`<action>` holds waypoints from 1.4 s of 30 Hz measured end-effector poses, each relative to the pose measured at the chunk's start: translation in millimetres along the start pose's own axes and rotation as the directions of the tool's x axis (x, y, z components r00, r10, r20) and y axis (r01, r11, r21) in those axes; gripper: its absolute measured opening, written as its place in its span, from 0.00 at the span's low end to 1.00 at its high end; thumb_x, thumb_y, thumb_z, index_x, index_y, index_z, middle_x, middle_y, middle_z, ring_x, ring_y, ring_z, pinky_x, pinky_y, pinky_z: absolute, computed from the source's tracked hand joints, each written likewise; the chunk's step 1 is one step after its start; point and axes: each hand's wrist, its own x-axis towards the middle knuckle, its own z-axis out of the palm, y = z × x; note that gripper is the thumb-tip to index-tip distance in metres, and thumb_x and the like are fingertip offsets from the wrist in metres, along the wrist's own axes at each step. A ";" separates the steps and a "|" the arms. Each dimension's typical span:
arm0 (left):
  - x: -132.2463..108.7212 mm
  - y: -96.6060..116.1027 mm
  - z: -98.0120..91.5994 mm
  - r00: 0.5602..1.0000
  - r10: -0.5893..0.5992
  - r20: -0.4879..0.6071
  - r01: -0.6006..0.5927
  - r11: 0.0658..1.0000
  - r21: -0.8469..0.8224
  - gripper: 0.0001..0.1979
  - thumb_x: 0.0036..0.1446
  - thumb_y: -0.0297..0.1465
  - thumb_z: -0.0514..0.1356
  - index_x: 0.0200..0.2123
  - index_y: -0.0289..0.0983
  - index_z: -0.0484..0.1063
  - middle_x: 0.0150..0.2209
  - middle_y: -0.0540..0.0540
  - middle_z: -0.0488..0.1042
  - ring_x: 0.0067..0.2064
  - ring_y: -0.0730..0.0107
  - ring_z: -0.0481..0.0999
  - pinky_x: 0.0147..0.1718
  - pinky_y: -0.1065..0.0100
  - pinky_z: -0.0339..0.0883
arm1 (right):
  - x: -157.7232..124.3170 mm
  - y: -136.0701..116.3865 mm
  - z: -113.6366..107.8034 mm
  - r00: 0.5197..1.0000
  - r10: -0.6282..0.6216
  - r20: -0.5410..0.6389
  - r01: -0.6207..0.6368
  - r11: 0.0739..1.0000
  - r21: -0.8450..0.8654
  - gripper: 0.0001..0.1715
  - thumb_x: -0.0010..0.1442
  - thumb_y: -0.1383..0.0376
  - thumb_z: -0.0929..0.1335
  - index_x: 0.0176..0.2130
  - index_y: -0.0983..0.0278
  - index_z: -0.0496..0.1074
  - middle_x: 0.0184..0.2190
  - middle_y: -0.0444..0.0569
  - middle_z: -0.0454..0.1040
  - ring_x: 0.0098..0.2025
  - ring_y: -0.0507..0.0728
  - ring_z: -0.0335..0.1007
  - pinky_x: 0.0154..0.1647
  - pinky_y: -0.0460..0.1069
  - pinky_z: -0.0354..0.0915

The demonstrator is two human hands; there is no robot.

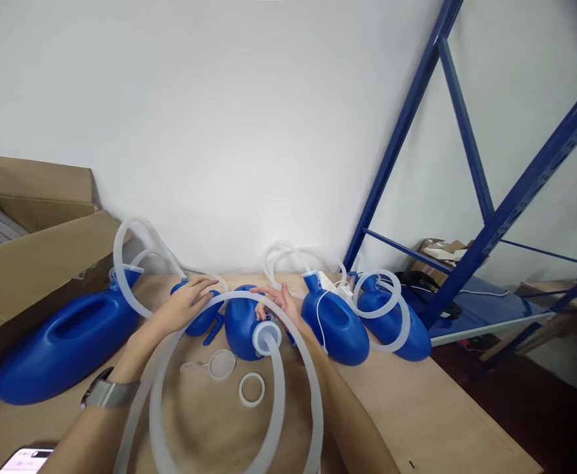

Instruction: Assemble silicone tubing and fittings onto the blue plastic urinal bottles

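A blue jug-like bottle (242,329) stands mid-table, its white ring-shaped neck (267,338) facing me with a translucent tube (277,395) running out of it. My right hand (277,304) is beside this bottle, behind an arch of tubing, fingers apart and partly curled. My left hand (188,304) reaches over the tubing at the left, fingers stretched out near a smaller blue piece with a handle (204,321); whether it touches the tube I cannot tell. Between my forearms lie a clear round cap with a strap (222,364) and a white ring (251,390).
Another blue bottle (71,342) with a tube lies at left against an open cardboard box (36,257). At right are two more blue bottles (335,329) (392,322) with coiled tubes, beside a blue metal rack (466,131). A phone (24,461) lies at the near left.
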 end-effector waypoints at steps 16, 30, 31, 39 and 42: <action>-13.8 91.7 15.7 0.933 0.167 0.319 -0.174 0.985 -0.007 0.16 0.55 0.44 0.70 0.34 0.40 0.71 0.36 0.49 0.76 0.37 0.60 0.76 0.34 0.64 0.62 | 19.2 7.7 38.2 0.990 0.012 -0.140 -0.013 1.000 -0.005 0.34 0.56 0.33 0.69 0.30 0.60 0.67 0.12 0.31 0.50 0.16 0.48 0.43 0.19 0.46 0.48; -12.9 89.2 6.9 0.899 0.018 0.437 0.088 0.971 -0.221 0.17 0.53 0.42 0.68 0.41 0.39 0.72 0.35 0.50 0.76 0.37 0.62 0.75 0.37 0.65 0.68 | -10.4 -34.6 2.5 0.991 0.109 0.082 -0.051 0.854 -0.518 0.22 0.69 0.45 0.66 0.38 0.59 0.70 0.31 0.41 0.69 0.33 0.53 0.66 0.36 0.48 0.65; -13.1 89.2 7.2 0.903 0.031 0.428 0.081 0.967 -0.242 0.20 0.52 0.41 0.68 0.45 0.39 0.73 0.38 0.48 0.77 0.39 0.61 0.76 0.39 0.64 0.69 | -11.7 -35.5 -0.3 0.980 0.165 0.108 -0.084 0.843 -0.531 0.22 0.70 0.46 0.64 0.37 0.59 0.71 0.30 0.41 0.70 0.32 0.53 0.66 0.34 0.48 0.66; -12.9 74.2 9.9 0.889 0.138 0.436 0.047 0.921 -0.386 0.27 0.56 0.44 0.68 0.58 0.44 0.76 0.57 0.43 0.76 0.53 0.54 0.77 0.47 0.62 0.74 | -11.4 -29.9 -5.6 0.965 0.195 0.174 -0.069 0.833 -0.550 0.11 0.66 0.58 0.69 0.42 0.60 0.79 0.32 0.44 0.77 0.36 0.55 0.73 0.36 0.47 0.69; -9.7 62.6 11.6 0.872 0.122 0.474 0.131 0.875 -0.466 0.23 0.64 0.48 0.60 0.57 0.46 0.78 0.59 0.46 0.76 0.55 0.57 0.77 0.50 0.63 0.74 | -14.1 -31.2 -9.5 0.962 0.218 0.163 -0.108 0.855 -0.507 0.16 0.67 0.55 0.68 0.45 0.60 0.80 0.32 0.45 0.77 0.32 0.54 0.73 0.33 0.47 0.70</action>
